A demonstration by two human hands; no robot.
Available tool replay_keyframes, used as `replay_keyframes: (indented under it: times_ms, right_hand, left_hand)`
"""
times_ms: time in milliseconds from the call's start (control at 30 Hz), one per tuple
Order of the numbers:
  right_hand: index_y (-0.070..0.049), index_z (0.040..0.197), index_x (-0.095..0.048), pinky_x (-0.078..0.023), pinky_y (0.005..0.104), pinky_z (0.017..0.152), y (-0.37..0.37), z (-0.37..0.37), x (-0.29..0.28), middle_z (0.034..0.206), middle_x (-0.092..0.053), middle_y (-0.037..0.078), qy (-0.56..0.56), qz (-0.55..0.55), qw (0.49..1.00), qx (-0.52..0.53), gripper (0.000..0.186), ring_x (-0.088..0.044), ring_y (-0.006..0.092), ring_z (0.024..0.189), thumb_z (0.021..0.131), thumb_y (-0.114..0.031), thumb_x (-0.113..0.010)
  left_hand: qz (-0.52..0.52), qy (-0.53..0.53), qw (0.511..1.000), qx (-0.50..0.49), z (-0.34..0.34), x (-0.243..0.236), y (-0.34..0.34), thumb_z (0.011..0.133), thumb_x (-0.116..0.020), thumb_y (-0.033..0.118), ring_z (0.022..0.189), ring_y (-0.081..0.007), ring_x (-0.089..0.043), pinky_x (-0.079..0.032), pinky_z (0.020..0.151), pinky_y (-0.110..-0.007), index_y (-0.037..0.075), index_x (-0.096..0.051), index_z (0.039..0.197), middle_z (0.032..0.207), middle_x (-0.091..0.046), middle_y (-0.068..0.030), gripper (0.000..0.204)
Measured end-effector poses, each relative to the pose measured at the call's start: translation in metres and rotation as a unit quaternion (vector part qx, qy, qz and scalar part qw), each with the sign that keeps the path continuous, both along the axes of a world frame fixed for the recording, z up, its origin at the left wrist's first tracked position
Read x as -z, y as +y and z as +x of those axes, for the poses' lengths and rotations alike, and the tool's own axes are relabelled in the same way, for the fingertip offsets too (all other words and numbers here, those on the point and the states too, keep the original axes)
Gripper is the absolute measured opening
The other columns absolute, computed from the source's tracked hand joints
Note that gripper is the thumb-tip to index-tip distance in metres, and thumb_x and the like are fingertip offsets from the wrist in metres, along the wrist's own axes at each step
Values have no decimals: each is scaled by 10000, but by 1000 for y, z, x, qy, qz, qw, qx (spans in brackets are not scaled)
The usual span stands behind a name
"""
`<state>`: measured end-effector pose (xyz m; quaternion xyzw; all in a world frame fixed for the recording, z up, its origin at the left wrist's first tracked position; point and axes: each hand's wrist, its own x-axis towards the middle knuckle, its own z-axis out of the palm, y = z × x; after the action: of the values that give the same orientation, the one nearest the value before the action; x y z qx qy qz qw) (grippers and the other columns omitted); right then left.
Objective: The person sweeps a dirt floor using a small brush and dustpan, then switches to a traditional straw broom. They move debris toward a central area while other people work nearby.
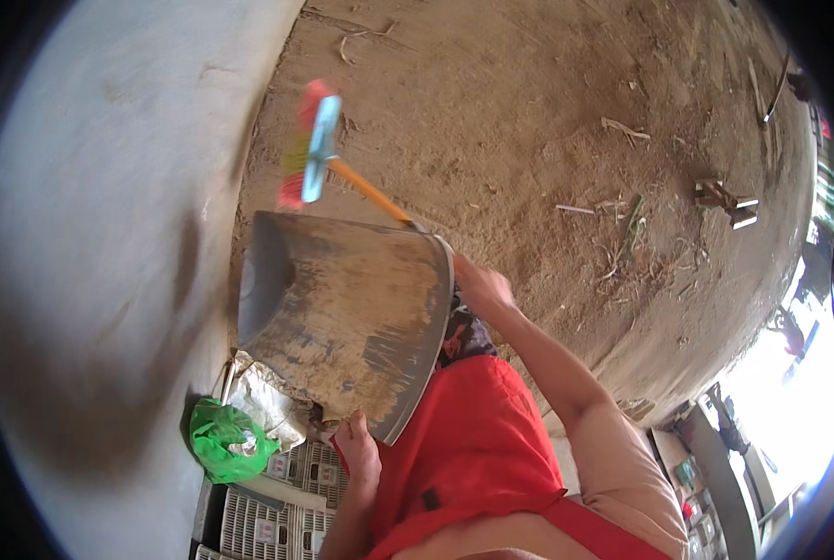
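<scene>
A big grey metal dustpan [342, 317], dusted with sandy dirt, is tilted up in front of me. My left hand [357, 450] grips its lower edge. My right hand [480, 286] sits just past the pan's right rim, closed on the orange handle of a broom [365, 187]; the grip itself is partly hidden by the pan. The broom's head [308, 146], red and yellow with a light blue bar, is blurred above the pan, over the dirt ground [529, 112] near the wall. A red apron covers my front.
A pale plastered wall [109, 233] fills the left side. A green plastic bag [228, 441], a crumpled white sack [269, 399] and white slotted crates [277, 509] lie below the pan. Twigs [622, 219] and small wooden blocks [727, 202] are scattered on the dirt.
</scene>
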<state>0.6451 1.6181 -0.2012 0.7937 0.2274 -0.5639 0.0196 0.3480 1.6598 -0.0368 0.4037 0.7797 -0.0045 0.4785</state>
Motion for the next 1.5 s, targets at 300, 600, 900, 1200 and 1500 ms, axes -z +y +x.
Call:
replay_keyframes:
  times_ms: [300, 600, 900, 1200, 1500]
  right_hand:
    - [-254, 1287, -433, -497, 432, 751, -85, 73, -6, 1017, -638, 112, -87, -129, 987, -41, 396, -620, 306, 939, 891, -250, -406]
    - [-230, 1233, -481, -473, 498, 723, -387, 164, -148, 938, -636, 187, -324, -342, 880, 52, 347, -608, 395, 872, 907, -314, -398]
    - [-249, 1148, -594, -488, 394, 735, -230, 67, -160, 959, -656, 113, -198, -216, 935, 199, 316, -627, 294, 875, 894, -351, -435]
    - [-254, 1222, -419, -516, 411, 631, -227, 60, -67, 904, -629, 82, -111, -145, 983, -5, 311, -645, 277, 805, 911, -248, -426]
    - [-175, 1087, -529, -471, 455, 752, -380, 135, -165, 956, -641, 137, -313, -362, 871, 110, 240, -607, 339, 917, 875, -206, -422]
  left_hand:
    - [-21, -101, 974, -201, -9, 13, 38, 825, -538, 203, 935, -210, -520, -413, 842, -344, -12, -557, 978, 1024, -557, -111, 265]
    - [-60, -49, 972, -222, -1, 65, 82, 831, -545, 243, 790, -184, -561, -442, 623, -309, 43, -568, 917, 931, -584, -68, 219]
    - [-122, -93, 964, -217, 30, 133, 94, 831, -479, 246, 552, -142, -557, -399, 508, -244, 78, -573, 887, 700, -608, -32, 200]
    - [-116, -66, 968, -214, 73, 203, 109, 865, -441, 240, 617, -169, -581, -447, 518, -248, 54, -567, 935, 757, -610, -57, 236]
    - [-187, -19, 923, -335, 92, 286, 105, 799, -428, 23, 593, -278, -553, -544, 540, -408, -18, -494, 809, 659, -501, -139, 78]
